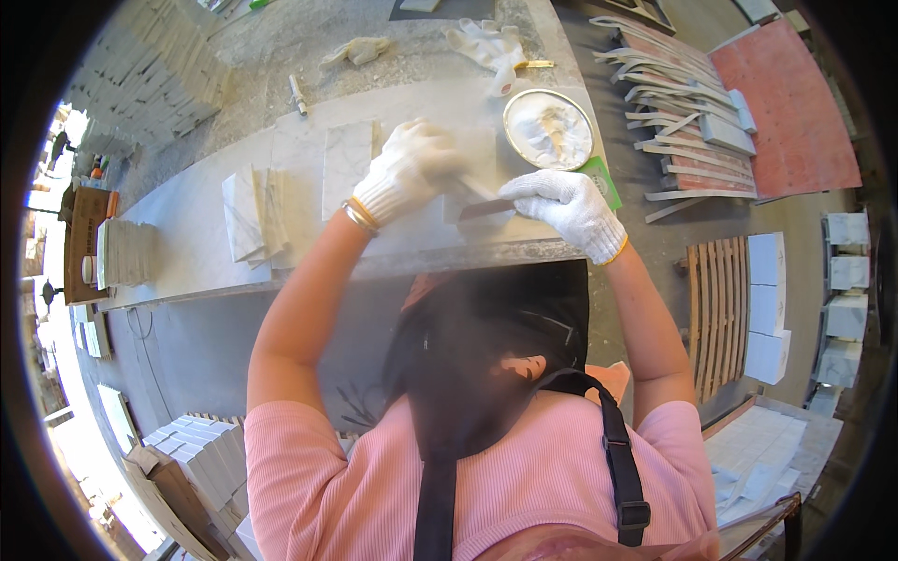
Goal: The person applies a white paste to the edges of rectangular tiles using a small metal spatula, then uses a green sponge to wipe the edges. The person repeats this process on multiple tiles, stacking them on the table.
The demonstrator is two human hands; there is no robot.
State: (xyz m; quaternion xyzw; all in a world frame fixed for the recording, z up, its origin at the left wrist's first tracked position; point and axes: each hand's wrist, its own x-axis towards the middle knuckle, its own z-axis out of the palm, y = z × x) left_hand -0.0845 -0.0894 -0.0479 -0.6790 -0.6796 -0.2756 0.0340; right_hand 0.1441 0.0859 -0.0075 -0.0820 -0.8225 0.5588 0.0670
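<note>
Both hands wear white knitted gloves above a pale work table (187,220). My right hand (566,206) is closed around a putty knife, whose flat dark blade (486,210) points left. Beside it, my left hand (414,168) is smeared by motion, so its fingers and anything in them cannot be made out. A pale, blurred strip (479,190) shows between the two hands. Just beyond my right hand stands a round tub (549,129) of white paste. Left of my left hand lies a white marble tile (346,161), with several overlapping tiles (251,215) farther left.
Loose gloves (488,47) and a small white tool (297,95) lie on the far tabletop. Tile stacks (140,79) rise at the far left. A pallet of pale strips (687,112) stands to the right, above a slatted wooden pallet (718,318). Boxes (201,458) sit lower left.
</note>
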